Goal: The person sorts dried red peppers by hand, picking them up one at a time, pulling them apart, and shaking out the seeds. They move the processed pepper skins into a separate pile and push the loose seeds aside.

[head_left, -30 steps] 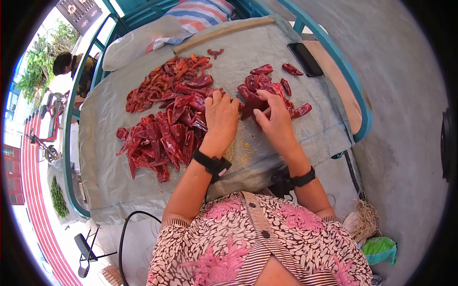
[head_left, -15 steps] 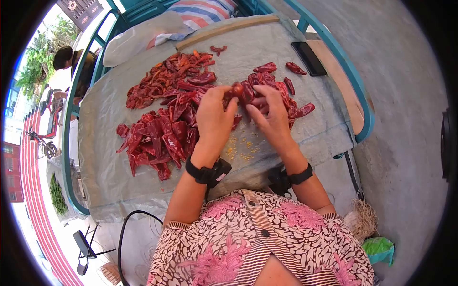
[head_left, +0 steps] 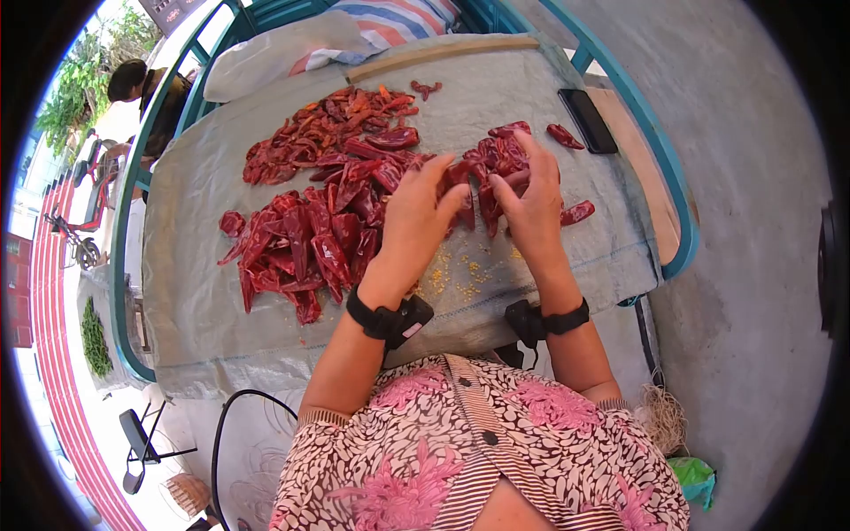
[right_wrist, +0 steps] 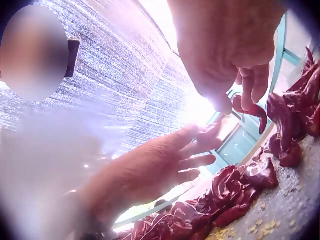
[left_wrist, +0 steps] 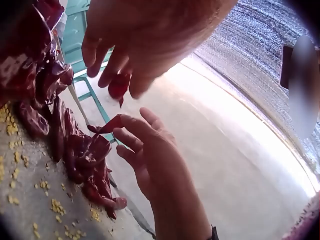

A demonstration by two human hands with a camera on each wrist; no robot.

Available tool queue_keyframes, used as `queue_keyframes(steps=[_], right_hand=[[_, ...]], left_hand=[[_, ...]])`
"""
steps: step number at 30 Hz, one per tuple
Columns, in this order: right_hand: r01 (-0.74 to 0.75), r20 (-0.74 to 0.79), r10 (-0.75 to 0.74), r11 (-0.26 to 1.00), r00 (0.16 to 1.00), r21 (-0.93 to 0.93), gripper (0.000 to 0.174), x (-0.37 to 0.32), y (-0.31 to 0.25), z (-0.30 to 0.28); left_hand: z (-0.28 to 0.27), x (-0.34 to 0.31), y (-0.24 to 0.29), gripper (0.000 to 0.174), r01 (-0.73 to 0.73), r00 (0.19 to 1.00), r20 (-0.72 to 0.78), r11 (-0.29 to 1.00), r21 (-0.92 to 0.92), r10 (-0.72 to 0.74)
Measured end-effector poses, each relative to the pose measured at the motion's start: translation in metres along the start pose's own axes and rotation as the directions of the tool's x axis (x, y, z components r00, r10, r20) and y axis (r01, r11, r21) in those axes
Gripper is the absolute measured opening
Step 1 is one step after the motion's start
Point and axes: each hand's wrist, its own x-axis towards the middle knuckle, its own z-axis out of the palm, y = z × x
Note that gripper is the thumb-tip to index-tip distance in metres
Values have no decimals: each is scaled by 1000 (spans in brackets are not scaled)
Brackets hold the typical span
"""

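Observation:
My left hand (head_left: 412, 221) is raised above the sheet with finger and thumb spread apart; a red chili piece (left_wrist: 120, 86) shows between its fingertips in the left wrist view. Facing it, my right hand (head_left: 536, 208) pinches a curved dried red chili (right_wrist: 257, 116). A small heap of dried chilies (head_left: 500, 155) lies just beyond the right hand. To the left hand's left spreads a pile of opened, flattened dark red chilies (head_left: 301, 243). Behind that is a pile of smaller orange-red shriveled pieces (head_left: 332, 128). Yellow seeds (head_left: 456, 276) are scattered below the hands.
The grey woven sheet (head_left: 204, 327) covers a cart bed with teal rails (head_left: 680, 239). A black phone (head_left: 587, 121) lies at the right, a wooden strip (head_left: 443, 57) at the back. Sacks (head_left: 283, 57) stand behind. Another person (head_left: 150, 97) is beyond the left rail.
Half a second ago the hands were close together at a chili between them; now they are farther apart. Earlier, the left hand was at the dark red pile.

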Motion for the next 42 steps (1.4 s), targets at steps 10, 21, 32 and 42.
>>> queue_keyframes(steps=[10,21,32,42], right_hand=[[274,144,-240,911,960,-308,52,-19,15,16],[406,449,-227,841,864,-358,44,-46,14,34],[299,125,-274,906,954,-299,45,-13,20,15],[46,154,-49,999,987,21,46,-13,10,21]], left_hand=[[-23,3,-21,58,-97,989,147,822,561,16],[-12,-2,-32,46,-81,996,67,871,485,56],[-23,0,-28,42,90,970,-235,992,84,-68],[-21,-2,-23,44,-58,998,-14,984,170,62]])
